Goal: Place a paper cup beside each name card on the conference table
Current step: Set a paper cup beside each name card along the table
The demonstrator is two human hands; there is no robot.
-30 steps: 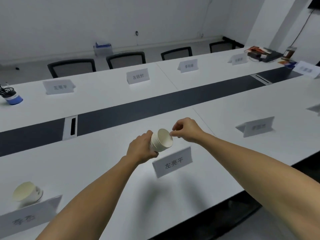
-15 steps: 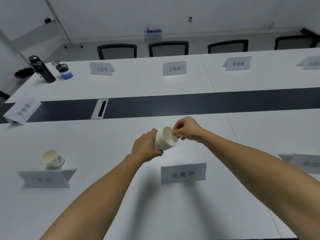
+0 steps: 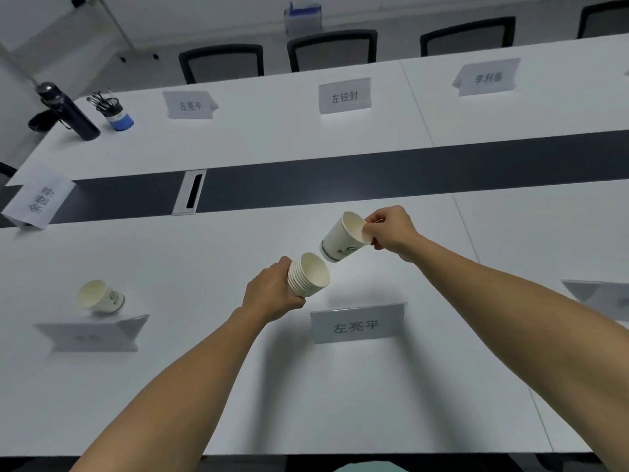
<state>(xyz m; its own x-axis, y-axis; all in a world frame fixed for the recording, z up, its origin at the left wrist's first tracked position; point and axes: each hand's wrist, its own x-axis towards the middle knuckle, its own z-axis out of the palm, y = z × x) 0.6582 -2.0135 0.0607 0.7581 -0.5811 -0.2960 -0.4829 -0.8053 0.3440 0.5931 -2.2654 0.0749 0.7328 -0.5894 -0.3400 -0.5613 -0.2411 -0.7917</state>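
Observation:
My left hand grips a stack of nested white paper cups, mouths tilted up and to the right. My right hand pinches the rim of a single paper cup, which hangs tilted in the air just above and right of the stack. Below both stands a white name card with dark characters. Another paper cup stands behind the name card at the left. More name cards line the far side of the white conference table.
A dark bottle and a blue pen holder stand at the far left corner. A dark strip with a cable slot runs along the table's middle. Black chairs line the far side. Part of a name card shows at the right.
My right hand has pulled one cup out of the stack and lifted it up and to the right. The camera has moved closer to the table.

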